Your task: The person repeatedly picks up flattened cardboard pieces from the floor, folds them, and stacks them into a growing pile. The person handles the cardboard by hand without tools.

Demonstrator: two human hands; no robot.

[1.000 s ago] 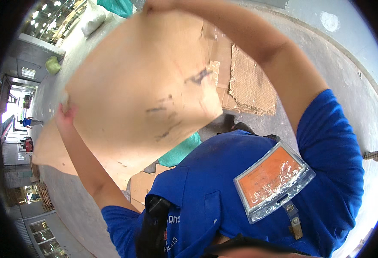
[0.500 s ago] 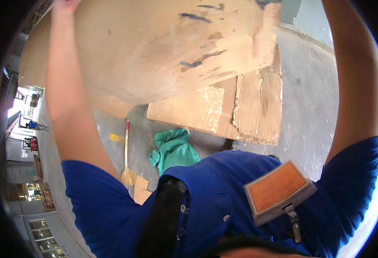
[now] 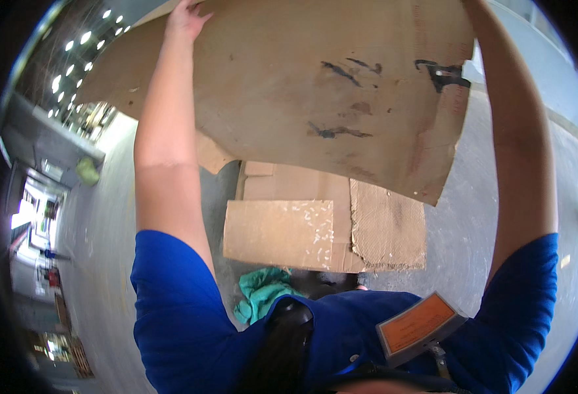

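Observation:
A large brown cardboard sheet (image 3: 269, 85) with black smears is held up in front of me, tilted, its lower right corner hanging down. My left hand (image 3: 189, 21) grips it near its upper left edge, a few fingers showing against the board. Raised on the right, my right arm (image 3: 519, 125) runs out past the top of the picture, so that hand is hidden. Below the sheet lies flattened cardboard (image 3: 279, 230) with torn patches and white flecks, close to my body.
A crumpled green cloth (image 3: 262, 289) lies on the grey floor (image 3: 105, 262) by the cardboard. A pale wall (image 3: 552, 85) stands at the right. Far left are a bright doorway (image 3: 23, 213) and a wooden pallet (image 3: 78, 358).
The raised sheet has swung to the right and shows more of its lower right corner. My left hand has moved right with it. More of the cardboard below is uncovered.

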